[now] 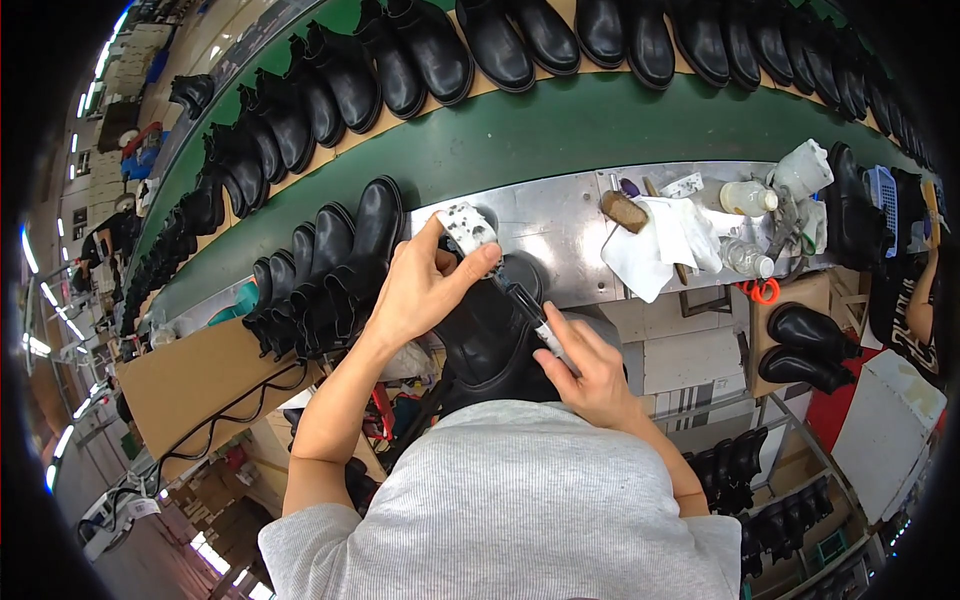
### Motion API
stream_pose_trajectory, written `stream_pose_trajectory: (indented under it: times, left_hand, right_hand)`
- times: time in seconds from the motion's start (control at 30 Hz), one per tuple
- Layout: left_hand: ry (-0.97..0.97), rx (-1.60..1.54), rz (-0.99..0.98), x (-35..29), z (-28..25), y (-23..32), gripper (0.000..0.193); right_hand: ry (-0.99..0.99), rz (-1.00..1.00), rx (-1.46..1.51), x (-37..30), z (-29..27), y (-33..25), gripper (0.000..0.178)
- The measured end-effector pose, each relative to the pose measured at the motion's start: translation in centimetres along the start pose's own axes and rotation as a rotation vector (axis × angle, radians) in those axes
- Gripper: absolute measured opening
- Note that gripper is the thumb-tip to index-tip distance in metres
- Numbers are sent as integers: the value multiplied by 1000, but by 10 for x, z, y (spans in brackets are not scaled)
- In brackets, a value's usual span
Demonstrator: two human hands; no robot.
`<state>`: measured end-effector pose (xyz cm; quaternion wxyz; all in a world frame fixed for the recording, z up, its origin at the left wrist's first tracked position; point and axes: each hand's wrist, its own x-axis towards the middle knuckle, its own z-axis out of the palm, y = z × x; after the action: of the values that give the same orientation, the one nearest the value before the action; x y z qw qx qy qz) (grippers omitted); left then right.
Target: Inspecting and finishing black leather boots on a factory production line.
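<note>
Pinching a white, black-spotted pad (466, 228) between thumb and fingers of the left hand (420, 290), above the left part of the metal table (565, 245). Clasping a slim dark tool with a white label (526, 304) in the right hand (592, 370), nearer and to the right, pointed toward the pad. Cannot tell contact between tool and pad. Holding both hands apart, over a black boot (478, 345) close to the grey shirt (510, 490). Facing, to the right on the table, a brown block (625, 211), white cloths (665, 240) and two bottles (748, 197). Facing, to the left, clustered boots (345, 245). Looking farther out to a green belt (460, 145), with a long row of boots (430, 50) on its far side. Flanked at near left by brown cardboard (205, 390), crossed by a black cable (212, 425), and at near right by a pair of boots (808, 345).
</note>
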<state>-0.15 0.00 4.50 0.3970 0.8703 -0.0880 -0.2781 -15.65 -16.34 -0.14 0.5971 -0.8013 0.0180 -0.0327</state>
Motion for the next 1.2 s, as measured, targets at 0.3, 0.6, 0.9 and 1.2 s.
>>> stream_pose_trajectory:
  times: [0.3, 0.6, 0.9, 1.2]
  left_hand:
    - [45, 17, 22, 0, 5, -8, 45]
    - [23, -6, 20, 1, 7, -2, 47]
    - [1, 12, 21, 2, 8, 1, 50]
    - [-28, 9, 32, 3, 10, 5, 54]
  right_hand:
    - [92, 86, -126, -38, 0, 26, 37]
    - [76, 83, -158, -34, 4, 27, 35]
    - [76, 68, -196, -32, 5, 26, 34]
    - [88, 14, -254, -35, 3, 27, 33]
